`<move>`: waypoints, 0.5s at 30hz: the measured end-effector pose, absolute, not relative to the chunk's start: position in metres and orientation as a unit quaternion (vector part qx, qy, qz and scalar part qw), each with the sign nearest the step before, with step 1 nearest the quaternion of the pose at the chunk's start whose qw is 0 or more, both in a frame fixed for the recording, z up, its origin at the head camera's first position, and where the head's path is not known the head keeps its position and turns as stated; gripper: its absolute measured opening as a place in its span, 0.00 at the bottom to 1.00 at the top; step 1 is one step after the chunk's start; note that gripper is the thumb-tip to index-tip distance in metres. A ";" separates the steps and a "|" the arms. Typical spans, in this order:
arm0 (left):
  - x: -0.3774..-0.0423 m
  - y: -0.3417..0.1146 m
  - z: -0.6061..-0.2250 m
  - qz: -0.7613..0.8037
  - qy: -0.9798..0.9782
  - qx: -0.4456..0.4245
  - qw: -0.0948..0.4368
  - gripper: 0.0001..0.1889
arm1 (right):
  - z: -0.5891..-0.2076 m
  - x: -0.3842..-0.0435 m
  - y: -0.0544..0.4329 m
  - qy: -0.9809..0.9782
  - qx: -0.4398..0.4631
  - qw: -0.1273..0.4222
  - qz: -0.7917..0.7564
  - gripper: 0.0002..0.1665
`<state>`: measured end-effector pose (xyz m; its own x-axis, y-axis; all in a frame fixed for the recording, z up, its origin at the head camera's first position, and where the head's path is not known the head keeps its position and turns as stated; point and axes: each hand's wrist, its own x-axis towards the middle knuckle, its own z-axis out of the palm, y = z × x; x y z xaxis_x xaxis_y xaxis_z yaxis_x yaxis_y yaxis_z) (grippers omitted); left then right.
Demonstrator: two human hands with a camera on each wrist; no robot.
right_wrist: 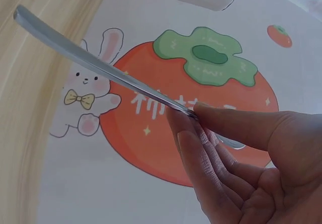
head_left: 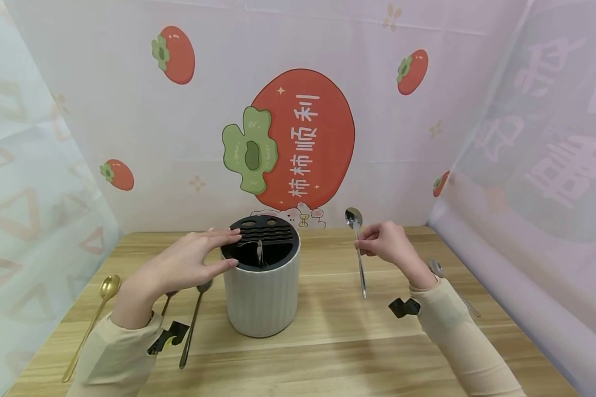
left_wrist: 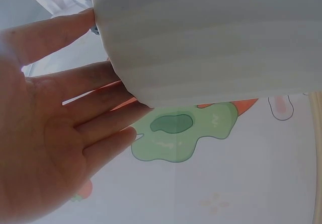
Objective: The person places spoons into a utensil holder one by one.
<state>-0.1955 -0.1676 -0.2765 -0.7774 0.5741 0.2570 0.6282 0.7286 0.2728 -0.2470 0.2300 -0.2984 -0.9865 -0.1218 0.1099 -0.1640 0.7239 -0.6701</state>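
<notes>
My right hand (head_left: 388,241) pinches a silver spoon (head_left: 361,270) by its handle between thumb and fingertips, bowl up, handle end slanting down. In the right wrist view the silver handle (right_wrist: 100,65) stretches out past the fingertips, and part of the bowl is hidden behind the hand. A ribbed light-grey utensil holder (head_left: 262,300) with a black slotted top stands left of the spoon. My left hand (head_left: 191,259) reaches to its rim with fingers straight, fingertips right at the top edge. One silver utensil (head_left: 260,253) stands inside the holder's front compartment, its lower part hidden.
On the wooden table (head_left: 323,358), a gold spoon (head_left: 91,328) lies at the left. Beside the left sleeve lie a dark spoon (head_left: 195,325) and another, mostly covered utensil (head_left: 168,302). Past the right wrist lies a silver spoon (head_left: 464,298). A printed backdrop (head_left: 203,110) closes the back.
</notes>
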 end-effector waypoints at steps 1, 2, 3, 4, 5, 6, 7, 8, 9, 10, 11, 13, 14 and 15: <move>-0.195 -0.168 -0.276 -0.175 -0.927 -0.324 0.077 0.27 | -0.298 -0.247 0.229 -0.926 0.076 0.029 0.368 0.10; -0.195 -0.168 -0.276 -0.175 -0.927 -0.324 0.077 0.27 | -0.298 -0.247 0.228 -0.925 0.075 0.028 0.371 0.10; -0.195 -0.168 -0.276 -0.175 -0.927 -0.324 0.076 0.27 | -0.298 -0.247 0.227 -0.924 0.076 0.027 0.374 0.10; -0.195 -0.167 -0.276 -0.176 -0.927 -0.323 0.076 0.27 | -0.297 -0.246 0.225 -0.923 0.076 0.027 0.377 0.10; -0.195 -0.167 -0.276 -0.176 -0.927 -0.323 0.075 0.27 | -0.297 -0.246 0.224 -0.922 0.076 0.027 0.378 0.10; -0.195 -0.167 -0.276 -0.176 -0.927 -0.323 0.075 0.27 | -0.297 -0.246 0.223 -0.922 0.078 0.028 0.378 0.09; -0.195 -0.167 -0.275 -0.176 -0.927 -0.324 0.075 0.27 | -0.296 -0.246 0.222 -0.922 0.079 0.029 0.377 0.09; -0.195 -0.167 -0.275 -0.176 -0.927 -0.324 0.075 0.27 | -0.296 -0.246 0.221 -0.923 0.079 0.030 0.375 0.09; -0.195 -0.167 -0.275 -0.176 -0.927 -0.324 0.075 0.27 | -0.295 -0.246 0.220 -0.923 0.080 0.031 0.375 0.09; -0.195 -0.167 -0.275 -0.176 -0.927 -0.324 0.075 0.27 | -0.294 -0.245 0.219 -0.924 0.080 0.031 0.373 0.09; -0.195 -0.167 -0.275 -0.176 -0.926 -0.324 0.075 0.27 | -0.293 -0.245 0.218 -0.924 0.081 0.031 0.373 0.09; -0.195 -0.167 -0.275 -0.176 -0.926 -0.325 0.074 0.27 | -0.291 -0.244 0.216 -0.923 0.082 0.031 0.374 0.09; -0.195 -0.167 -0.275 -0.176 -0.927 -0.324 0.074 0.27 | -0.290 -0.244 0.215 -0.923 0.083 0.031 0.375 0.09; -0.195 -0.167 -0.275 -0.176 -0.927 -0.323 0.074 0.27 | -0.289 -0.244 0.214 -0.922 0.085 0.030 0.376 0.09</move>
<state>-0.1946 -0.1673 -0.2755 -0.7800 0.5736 0.2503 0.6254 0.7288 0.2789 -0.2439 0.2144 -0.2890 -0.9838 -0.1336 0.1197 -0.1792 0.7030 -0.6883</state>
